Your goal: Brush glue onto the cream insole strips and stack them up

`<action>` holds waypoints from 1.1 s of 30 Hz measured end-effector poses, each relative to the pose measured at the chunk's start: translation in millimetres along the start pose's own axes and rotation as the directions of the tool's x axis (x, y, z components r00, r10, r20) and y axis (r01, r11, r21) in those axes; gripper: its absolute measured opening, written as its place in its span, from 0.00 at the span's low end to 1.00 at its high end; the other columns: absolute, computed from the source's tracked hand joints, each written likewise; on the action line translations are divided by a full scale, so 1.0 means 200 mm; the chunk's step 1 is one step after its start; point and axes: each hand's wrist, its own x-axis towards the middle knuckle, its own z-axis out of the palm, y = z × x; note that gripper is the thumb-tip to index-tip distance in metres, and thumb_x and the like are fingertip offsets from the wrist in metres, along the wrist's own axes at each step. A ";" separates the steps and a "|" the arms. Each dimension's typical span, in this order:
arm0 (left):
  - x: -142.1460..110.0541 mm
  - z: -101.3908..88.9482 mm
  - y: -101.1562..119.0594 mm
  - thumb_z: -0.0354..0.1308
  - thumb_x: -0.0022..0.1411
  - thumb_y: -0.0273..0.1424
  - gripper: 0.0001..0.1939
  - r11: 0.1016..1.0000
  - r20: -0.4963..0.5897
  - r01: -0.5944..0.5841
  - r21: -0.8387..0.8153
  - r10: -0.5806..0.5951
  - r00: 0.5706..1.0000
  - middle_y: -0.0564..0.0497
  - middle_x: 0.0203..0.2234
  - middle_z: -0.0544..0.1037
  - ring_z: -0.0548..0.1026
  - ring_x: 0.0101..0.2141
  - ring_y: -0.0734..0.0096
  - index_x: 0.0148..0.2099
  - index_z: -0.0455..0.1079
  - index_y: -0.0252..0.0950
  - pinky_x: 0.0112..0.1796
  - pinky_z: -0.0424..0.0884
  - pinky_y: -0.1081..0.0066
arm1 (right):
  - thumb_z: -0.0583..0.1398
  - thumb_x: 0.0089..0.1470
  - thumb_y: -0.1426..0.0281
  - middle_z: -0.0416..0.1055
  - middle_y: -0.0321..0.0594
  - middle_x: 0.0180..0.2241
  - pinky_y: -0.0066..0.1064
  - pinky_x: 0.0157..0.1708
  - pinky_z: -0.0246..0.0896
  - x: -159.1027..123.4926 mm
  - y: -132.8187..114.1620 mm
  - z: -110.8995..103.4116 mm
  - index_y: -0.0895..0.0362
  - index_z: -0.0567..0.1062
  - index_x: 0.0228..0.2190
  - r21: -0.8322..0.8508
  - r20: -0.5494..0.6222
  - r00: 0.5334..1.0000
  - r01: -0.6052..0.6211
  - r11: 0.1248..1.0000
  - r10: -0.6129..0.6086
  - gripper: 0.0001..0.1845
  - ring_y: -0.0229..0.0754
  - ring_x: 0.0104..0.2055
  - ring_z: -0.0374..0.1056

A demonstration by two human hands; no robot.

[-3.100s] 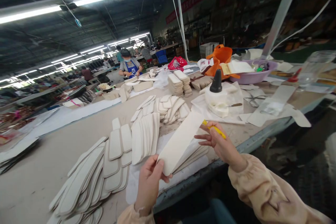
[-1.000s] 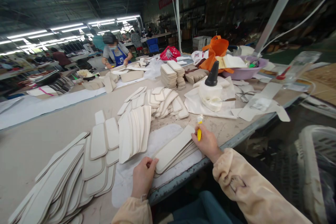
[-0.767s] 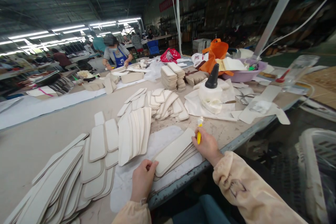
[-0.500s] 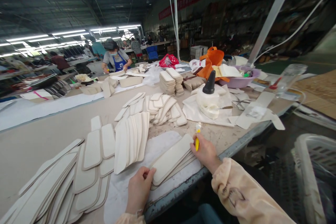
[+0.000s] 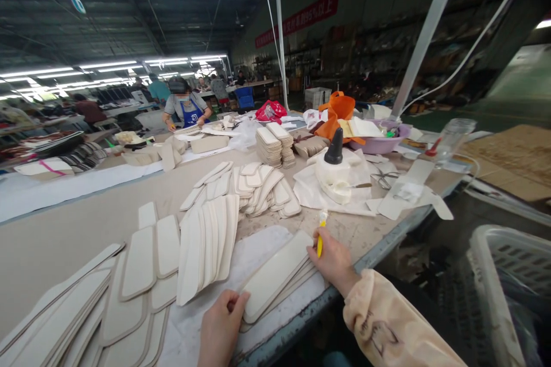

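We see the pale panel [image 5: 279,272] on top of a small stack [image 5: 294,285], over the white sheet [image 5: 260,248]; the left hand's [image 5: 221,324] grip pinches its near corner, the right hand [image 5: 332,257] grasps the yellow tool [image 5: 320,245]. We judge the work is midway, with many fanned pieces [image 5: 209,241] alongside, but which are finished we cannot tell

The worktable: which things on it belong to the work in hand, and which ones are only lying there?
Apparently in use:
top pale strip, with left hand at its near end
yellow tool, in right hand
probably the fanned pale pieces

Seemingly just lying about:
red bag
orange item
purple basin
clear jar
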 end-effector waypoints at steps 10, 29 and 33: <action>0.03 0.00 -0.02 0.48 0.59 0.45 0.17 0.998 0.085 0.053 0.013 -0.054 0.995 0.57 0.17 0.70 0.71 0.25 0.68 0.25 0.63 0.41 0.30 0.60 0.71 | 0.58 0.55 0.61 0.66 0.50 0.54 0.39 0.57 0.53 -0.18 -0.14 0.07 0.56 0.67 0.38 0.269 0.009 0.738 0.649 0.712 -0.675 0.13 0.47 0.58 0.59; 0.03 0.00 -0.03 0.49 0.57 0.45 0.15 0.995 0.037 0.077 -0.057 -0.075 0.996 0.58 0.18 0.72 0.74 0.25 0.64 0.39 0.64 0.39 0.30 0.63 0.69 | 0.60 0.54 0.65 0.70 0.46 0.50 0.54 0.61 0.45 -0.03 0.09 0.06 0.54 0.67 0.41 0.149 0.093 0.906 0.397 0.906 -0.412 0.13 0.50 0.60 0.57; 0.01 -0.01 0.00 0.50 0.57 0.43 0.16 0.999 -0.003 0.034 -0.039 -0.034 0.999 0.56 0.19 0.72 0.74 0.25 0.64 0.41 0.67 0.37 0.30 0.62 0.69 | 0.60 0.53 0.63 0.67 0.47 0.53 0.54 0.60 0.48 -0.04 0.10 0.09 0.54 0.67 0.39 0.163 0.041 0.916 0.388 0.907 -0.399 0.13 0.52 0.61 0.54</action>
